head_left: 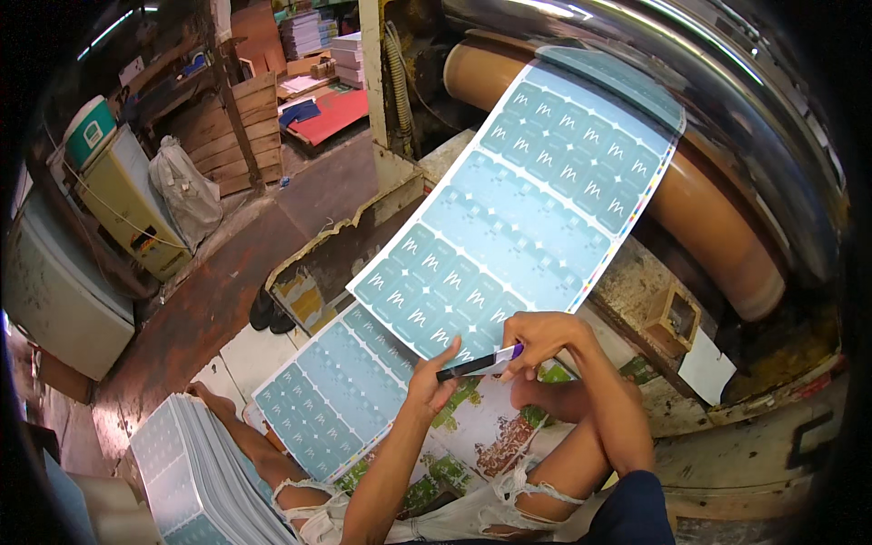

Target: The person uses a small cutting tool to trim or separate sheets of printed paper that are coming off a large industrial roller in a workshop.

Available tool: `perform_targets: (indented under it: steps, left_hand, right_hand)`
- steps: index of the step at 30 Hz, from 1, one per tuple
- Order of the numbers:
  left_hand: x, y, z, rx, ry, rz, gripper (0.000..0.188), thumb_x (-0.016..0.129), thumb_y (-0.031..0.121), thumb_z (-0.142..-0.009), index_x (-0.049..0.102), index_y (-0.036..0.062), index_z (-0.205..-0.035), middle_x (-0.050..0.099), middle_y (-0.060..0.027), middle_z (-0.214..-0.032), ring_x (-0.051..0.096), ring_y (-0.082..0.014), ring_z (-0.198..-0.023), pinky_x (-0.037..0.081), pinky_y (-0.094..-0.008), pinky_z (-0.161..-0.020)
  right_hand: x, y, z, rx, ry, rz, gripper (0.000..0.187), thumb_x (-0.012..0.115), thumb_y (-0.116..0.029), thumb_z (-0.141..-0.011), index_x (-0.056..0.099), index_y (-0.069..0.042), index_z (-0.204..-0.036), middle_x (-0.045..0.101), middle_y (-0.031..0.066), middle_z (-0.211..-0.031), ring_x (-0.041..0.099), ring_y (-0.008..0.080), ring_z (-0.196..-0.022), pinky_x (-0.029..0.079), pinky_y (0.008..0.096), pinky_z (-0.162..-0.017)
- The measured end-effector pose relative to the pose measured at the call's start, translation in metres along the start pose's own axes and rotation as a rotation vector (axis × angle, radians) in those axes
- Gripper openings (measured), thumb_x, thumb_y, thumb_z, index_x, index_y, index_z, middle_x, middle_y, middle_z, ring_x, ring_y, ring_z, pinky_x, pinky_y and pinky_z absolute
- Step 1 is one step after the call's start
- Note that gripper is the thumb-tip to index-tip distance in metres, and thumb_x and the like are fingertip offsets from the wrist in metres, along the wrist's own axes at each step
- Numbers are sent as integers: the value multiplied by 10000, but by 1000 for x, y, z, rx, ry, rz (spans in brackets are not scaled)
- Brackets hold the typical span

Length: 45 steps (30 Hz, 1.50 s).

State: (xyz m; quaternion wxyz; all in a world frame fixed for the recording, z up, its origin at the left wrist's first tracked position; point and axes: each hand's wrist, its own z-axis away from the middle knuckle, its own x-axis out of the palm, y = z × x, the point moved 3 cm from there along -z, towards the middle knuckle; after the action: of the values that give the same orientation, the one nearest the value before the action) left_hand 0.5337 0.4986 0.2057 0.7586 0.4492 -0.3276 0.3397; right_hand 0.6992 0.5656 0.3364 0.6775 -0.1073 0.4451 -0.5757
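Observation:
A pale blue-green printed sheet with rows of teal panels slopes down from a big roller toward me. At its near edge, my right hand is closed around a slim cutter knife, black with a purple end, lying across the sheet's edge. My left hand pinches the same edge, thumb on top, beside the black end of the knife. Its lower fingers are partly hidden. A second printed sheet lies lower, between my legs and under the first one's near edge.
A tall stack of printed sheets stands at my lower left. The machine's brown roller and shiny cylinder fill the upper right. A small wooden box sits on the right ledge. Dark sandals and a white sack are left.

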Motion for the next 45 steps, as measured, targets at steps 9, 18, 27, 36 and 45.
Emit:
perform_targets:
  steps: [9, 18, 27, 36, 45]
  left_hand:
    - [-21, 0, 18, 11, 232, -104, 548, 622, 3, -881, 360, 4, -1363, 553, -160, -1227, 596, -270, -1078, 544, -393, -908]
    - [-62, 2, 19, 72, 160, -208, 527, 628, 17, -884, 382, 5, -1350, 551, -139, -1222, 584, -256, -1083, 526, -405, -930]
    - [-88, 1, 56, 104, 254, -301, 511, 645, 31, -875, 391, 28, -1319, 543, -117, -1216, 577, -227, -1083, 527, -374, -904]
    - [-235, 43, 181, 166, 313, -374, 479, 651, 19, -871, 426, 18, -1294, 589, -97, -1134, 608, -199, -991, 535, -332, -831]
    - [-298, 62, 239, 100, 325, -372, 590, 653, -22, -846, 372, 21, -1363, 564, -109, -1200, 580, -221, -1038, 498, -353, -891]
  right_hand:
    - [-70, 74, 43, 13, 386, -64, 357, 758, -387, -791, 752, -45, -896, 703, 34, -705, 616, 72, -612, 465, 242, -529]
    - [-137, 147, 146, 79, 1905, -445, 444, 689, -471, -830, 715, -28, -813, 630, 4, -636, 477, 54, -459, 326, 230, -414]
    - [-143, 182, 162, -67, 1847, -1003, 644, 413, -599, -935, 604, 16, -907, 529, 75, -579, 517, 153, -383, 370, 240, -341]
    - [-27, 124, 102, -151, 2009, -723, 309, 468, -316, -991, 567, -23, -1002, 599, 86, -677, 559, 142, -461, 437, 259, -394]
    - [-51, 115, 127, -133, 1866, -578, 323, 531, -318, -969, 626, -24, -1064, 591, 30, -688, 485, 60, -478, 379, 206, -423]
